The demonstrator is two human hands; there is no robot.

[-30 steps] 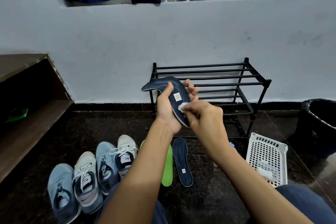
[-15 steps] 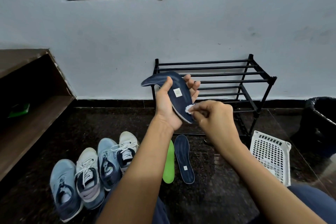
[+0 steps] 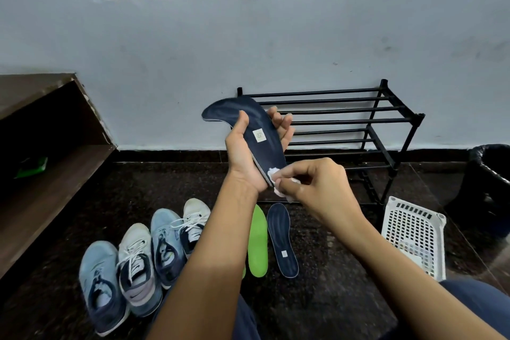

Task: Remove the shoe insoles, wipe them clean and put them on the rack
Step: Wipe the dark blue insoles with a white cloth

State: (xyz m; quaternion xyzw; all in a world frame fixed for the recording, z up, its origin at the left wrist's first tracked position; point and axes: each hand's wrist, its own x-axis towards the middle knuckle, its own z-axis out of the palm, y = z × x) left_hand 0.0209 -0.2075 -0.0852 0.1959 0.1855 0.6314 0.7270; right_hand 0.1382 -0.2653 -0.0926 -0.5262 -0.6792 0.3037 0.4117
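1. My left hand [image 3: 245, 157] grips the navy insole [image 3: 259, 135] around its middle, thumb in front, fingers curled behind.
2. My right hand [image 3: 317, 185] pinches a white wipe [image 3: 277, 182] against the heel edge of that insole.
3. Below my hands, a green insole [image 3: 258, 243] and a second navy insole [image 3: 283, 240] lie side by side on the floor [image 3: 331, 284].
4. The black rack [image 3: 331, 110] stands behind them against the wall.
5. The shoes [image 3: 138, 262] are lined up to the left, and a white basket [image 3: 414, 234] stands to the right near the rack's leg. Open floor lies between them.

Bin [image 3: 492, 174] cut by right edge, wipe [image 3: 273, 173] mostly covered, label [image 3: 259, 136] unreadable
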